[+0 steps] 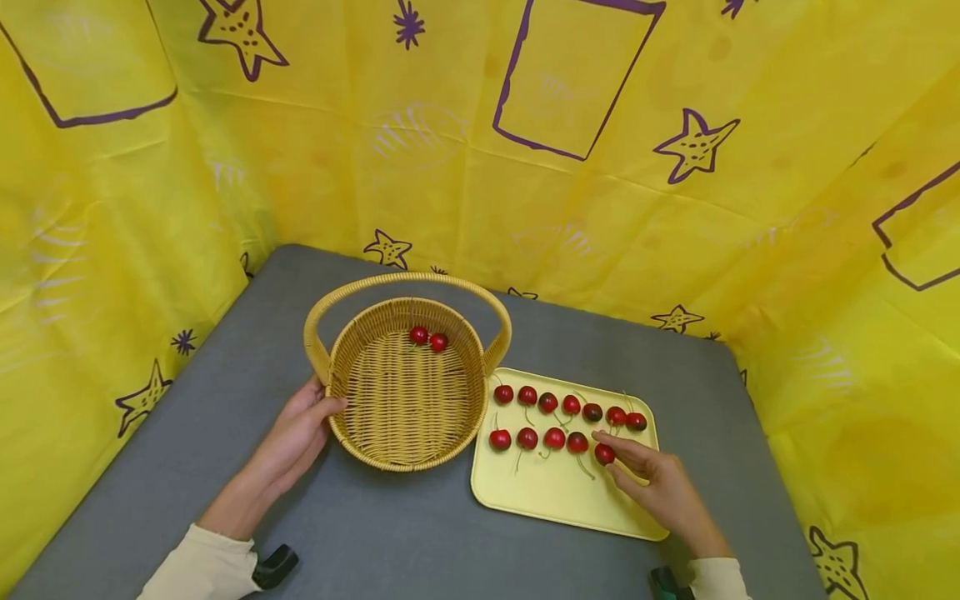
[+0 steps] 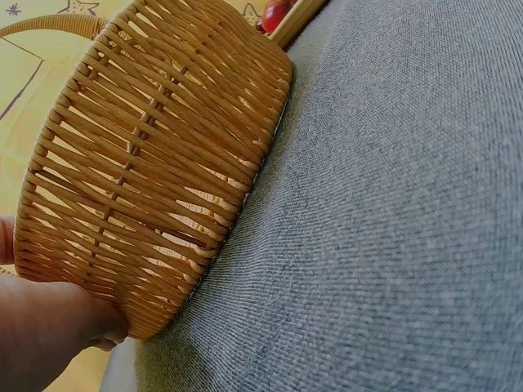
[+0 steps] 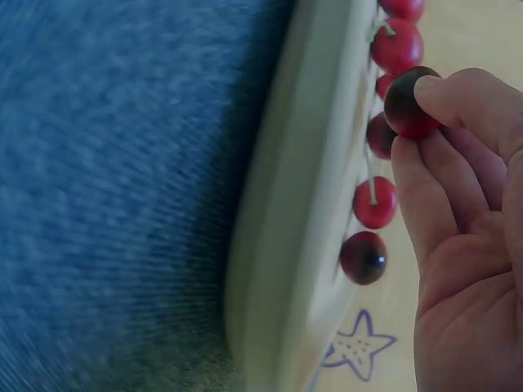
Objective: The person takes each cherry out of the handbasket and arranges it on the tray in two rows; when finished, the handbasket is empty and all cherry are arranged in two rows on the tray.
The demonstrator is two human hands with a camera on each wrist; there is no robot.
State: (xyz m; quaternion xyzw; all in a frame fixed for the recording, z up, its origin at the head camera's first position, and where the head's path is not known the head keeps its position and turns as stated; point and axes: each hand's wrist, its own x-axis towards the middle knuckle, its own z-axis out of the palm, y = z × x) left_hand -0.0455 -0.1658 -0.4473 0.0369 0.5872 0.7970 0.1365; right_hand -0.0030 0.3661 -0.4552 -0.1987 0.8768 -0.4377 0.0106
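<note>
A round woven wicker basket [image 1: 405, 408] with an arched handle stands left of centre in the head view. Two red cherries [image 1: 438, 342] lie inside against its far side. My left hand [image 1: 292, 437] grips the basket's left rim, its thumb over the edge; in the left wrist view the fingers are partly hidden. Over the right part of a pale yellow tray [image 1: 525, 497], my right hand [image 1: 660, 487] pinches a dark red cherry [image 3: 409, 106] between thumb and fingers. Several more cherries [image 1: 554, 438], some with green stems, lie in two rows on the tray.
The tray sits at the basket's right side on a grey cloth-covered table [image 1: 390, 542]. Yellow curtains [image 1: 465, 192] with purple star drawings stand round the table's back and sides. The basket's handle [image 1: 408, 277] arches above its far rim.
</note>
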